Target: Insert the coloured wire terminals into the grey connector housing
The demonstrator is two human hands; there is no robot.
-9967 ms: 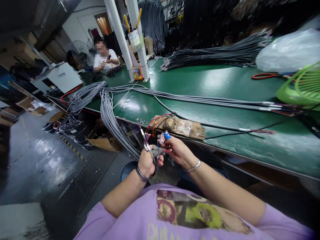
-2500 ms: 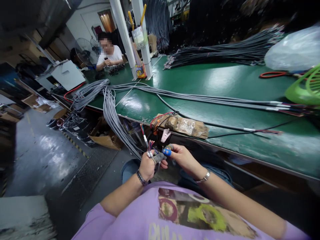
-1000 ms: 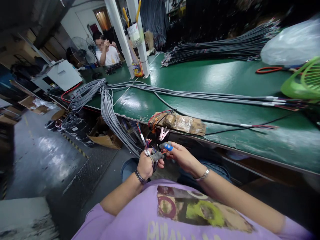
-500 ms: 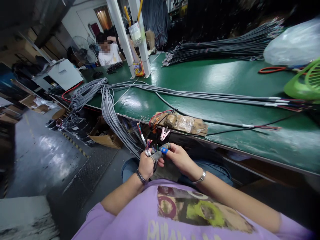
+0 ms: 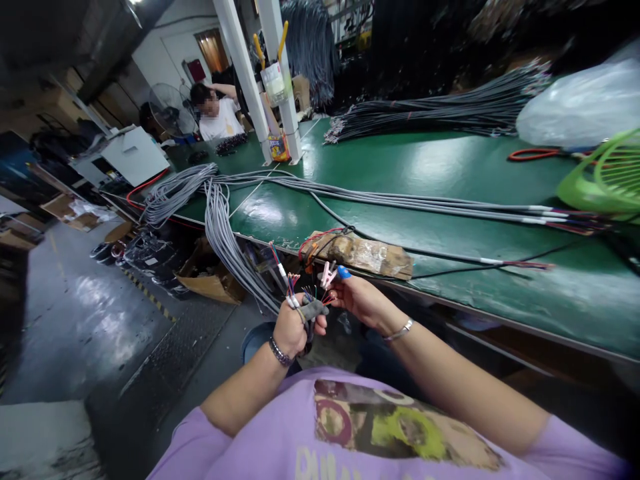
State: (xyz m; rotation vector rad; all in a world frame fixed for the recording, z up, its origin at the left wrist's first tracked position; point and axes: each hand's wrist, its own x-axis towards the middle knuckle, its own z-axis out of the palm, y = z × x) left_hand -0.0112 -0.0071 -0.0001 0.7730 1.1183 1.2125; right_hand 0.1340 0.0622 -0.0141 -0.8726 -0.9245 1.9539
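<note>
My left hand (image 5: 293,328) is closed around the ends of several grey cables (image 5: 256,283), with white sleeves and thin coloured wires (image 5: 293,285) fanning out above the fist. A grey cover wraps one of its fingers. Close by on the right, my right hand (image 5: 361,299) has its blue-capped thumb raised and its fingers curled, thumb and fingers apart. Its fingertips are beside the red wire ends. The thumb is next to a pink clip (image 5: 327,275) at the bench edge; whether they touch is unclear.
On the green bench (image 5: 430,167) lie a taped wooden block (image 5: 370,253), long grey cables (image 5: 380,198), a dark cable bundle (image 5: 430,110), a plastic bag (image 5: 575,107) and a green fan (image 5: 605,177). A person (image 5: 217,113) sits at the far end. A cardboard box (image 5: 210,283) stands below.
My right hand has come off the wires at my left hand, moving right and slightly up towards the pink clip, its thumb lifting. My left hand keeps its hold. The view has shifted slightly.
</note>
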